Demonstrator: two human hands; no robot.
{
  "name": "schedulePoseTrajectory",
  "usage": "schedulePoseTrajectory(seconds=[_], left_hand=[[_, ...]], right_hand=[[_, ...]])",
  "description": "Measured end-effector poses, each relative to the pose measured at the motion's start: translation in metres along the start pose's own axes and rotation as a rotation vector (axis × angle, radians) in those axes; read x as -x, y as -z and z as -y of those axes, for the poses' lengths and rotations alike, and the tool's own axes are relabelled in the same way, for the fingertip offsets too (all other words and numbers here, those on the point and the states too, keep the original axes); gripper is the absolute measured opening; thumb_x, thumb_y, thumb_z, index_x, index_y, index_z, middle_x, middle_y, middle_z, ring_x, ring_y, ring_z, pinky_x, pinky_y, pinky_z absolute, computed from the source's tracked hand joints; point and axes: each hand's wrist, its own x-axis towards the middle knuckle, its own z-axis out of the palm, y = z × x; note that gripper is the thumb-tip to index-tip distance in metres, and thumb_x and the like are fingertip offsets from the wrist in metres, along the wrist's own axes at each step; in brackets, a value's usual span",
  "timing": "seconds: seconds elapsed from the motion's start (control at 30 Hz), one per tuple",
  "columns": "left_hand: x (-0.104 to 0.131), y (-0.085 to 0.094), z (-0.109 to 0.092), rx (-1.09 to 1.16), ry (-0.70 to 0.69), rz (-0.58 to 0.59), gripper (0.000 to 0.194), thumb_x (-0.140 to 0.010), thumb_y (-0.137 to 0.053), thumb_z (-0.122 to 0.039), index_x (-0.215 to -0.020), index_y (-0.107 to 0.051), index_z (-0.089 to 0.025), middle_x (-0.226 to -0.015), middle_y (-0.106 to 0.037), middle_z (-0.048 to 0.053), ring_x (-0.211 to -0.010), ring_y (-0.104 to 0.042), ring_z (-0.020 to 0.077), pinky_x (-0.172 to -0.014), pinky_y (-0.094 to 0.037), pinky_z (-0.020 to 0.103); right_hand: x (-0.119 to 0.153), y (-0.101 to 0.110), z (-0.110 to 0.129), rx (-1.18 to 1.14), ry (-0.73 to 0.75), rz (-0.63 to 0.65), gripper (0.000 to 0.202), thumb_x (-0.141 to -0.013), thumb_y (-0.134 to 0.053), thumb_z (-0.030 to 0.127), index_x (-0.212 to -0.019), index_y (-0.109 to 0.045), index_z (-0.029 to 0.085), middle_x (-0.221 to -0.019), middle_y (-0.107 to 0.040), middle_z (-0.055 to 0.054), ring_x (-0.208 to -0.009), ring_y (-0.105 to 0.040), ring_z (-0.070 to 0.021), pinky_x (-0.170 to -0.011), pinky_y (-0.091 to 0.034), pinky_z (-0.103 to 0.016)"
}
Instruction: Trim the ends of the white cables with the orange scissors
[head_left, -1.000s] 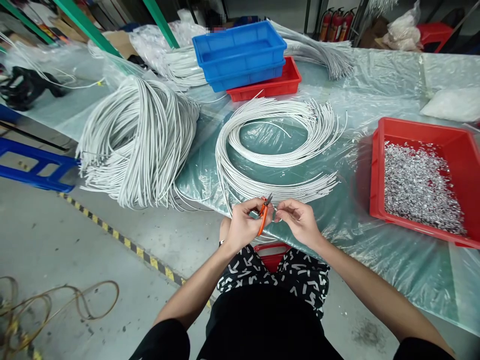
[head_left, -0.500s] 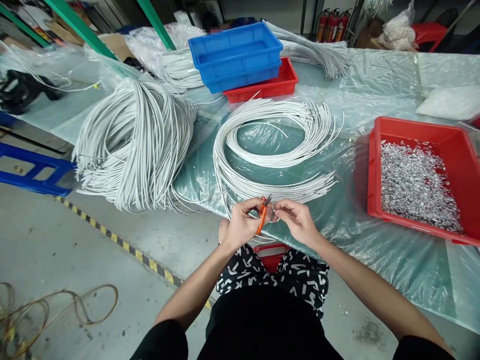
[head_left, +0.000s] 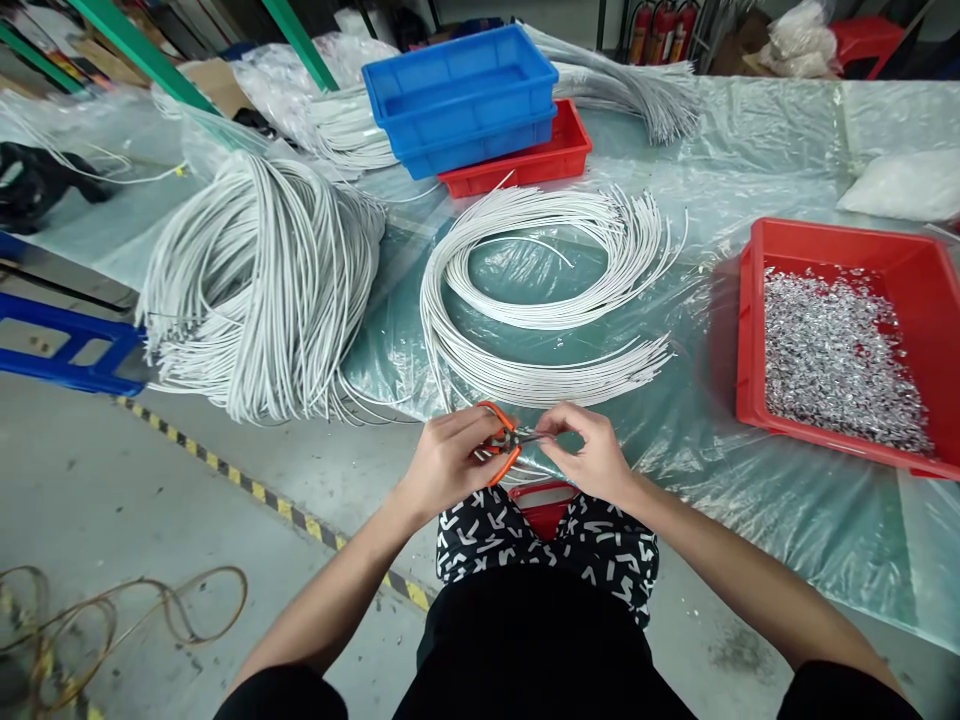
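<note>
My left hand (head_left: 452, 457) is closed around small orange-handled pliers (head_left: 513, 440) above the table's front edge. The pliers' handles are spread, and their jaws point right, at the fingertips of my right hand (head_left: 589, 452). Those fingers are pinched together at the jaw tips; whatever they hold is too small to make out. Just beyond my hands lies a looped bundle of white cables (head_left: 540, 385), with its cut ends fanned to the right. A red bin (head_left: 750, 330) to the right contains a heap of small shiny metal pieces (head_left: 840, 360).
A large pile of white cables (head_left: 262, 290) hangs over the table edge at left. Stacked blue trays (head_left: 465, 110) rest on a red tray (head_left: 517, 178) at the back. Clear plastic covers the green table (head_left: 697, 400). A blue stool (head_left: 67, 350) stands at left.
My left hand has shifted left and slightly down. The pliers have turned from pointing up to pointing right, with their handles spread wider. My right hand stays near the same spot.
</note>
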Motion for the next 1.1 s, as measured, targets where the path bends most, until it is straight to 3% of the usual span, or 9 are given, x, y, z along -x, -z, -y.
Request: schedulePoseTrajectory(seconds=[0.1,0.53,0.8,1.1], left_hand=[[0.001,0.0,0.0,-0.134,-0.11,0.016,0.007,-0.088,-0.064,-0.021,-0.093,-0.066,-0.016,-0.071,-0.067,0.002,-0.057,-0.057,0.0105,-0.054,-0.044,0.022],[0.007,-0.012,0.009,-0.232,-0.244,0.001,0.007,-0.088,-0.059,-0.012,-0.091,-0.061,-0.017,-0.073,-0.066,0.002,-0.063,-0.056,0.0135,-0.06,-0.044,0.025],[0.009,-0.016,0.014,-0.301,-0.366,-0.061,0.008,-0.089,-0.058,-0.014,-0.095,-0.063,-0.016,-0.075,-0.068,0.005,-0.061,-0.058,0.0145,-0.056,-0.04,0.028],[0.011,-0.016,0.022,-0.312,-0.44,-0.04,0.007,-0.088,-0.062,-0.012,-0.091,-0.067,-0.017,-0.072,-0.068,0.004,-0.064,-0.061,0.0138,-0.058,-0.042,0.028]], right_hand=[[0.001,-0.001,0.0,0.061,0.046,0.022,0.006,-0.087,-0.057,0.019,-0.083,-0.06,0.021,-0.076,-0.065,-0.004,-0.069,-0.06,-0.0164,-0.065,-0.049,-0.029],[0.002,-0.002,-0.003,0.032,0.05,0.002,0.008,-0.09,-0.06,0.024,-0.083,-0.06,0.021,-0.075,-0.063,-0.003,-0.067,-0.058,-0.0159,-0.063,-0.048,-0.029],[0.003,-0.003,-0.003,-0.057,-0.07,-0.013,0.011,-0.088,-0.063,0.027,-0.08,-0.061,0.021,-0.074,-0.067,-0.002,-0.065,-0.059,-0.0147,-0.064,-0.051,-0.028],[0.001,-0.003,-0.003,-0.201,-0.218,0.002,0.018,-0.087,-0.066,0.035,-0.079,-0.065,0.019,-0.076,-0.068,-0.003,-0.068,-0.062,-0.0151,-0.063,-0.052,-0.027]])
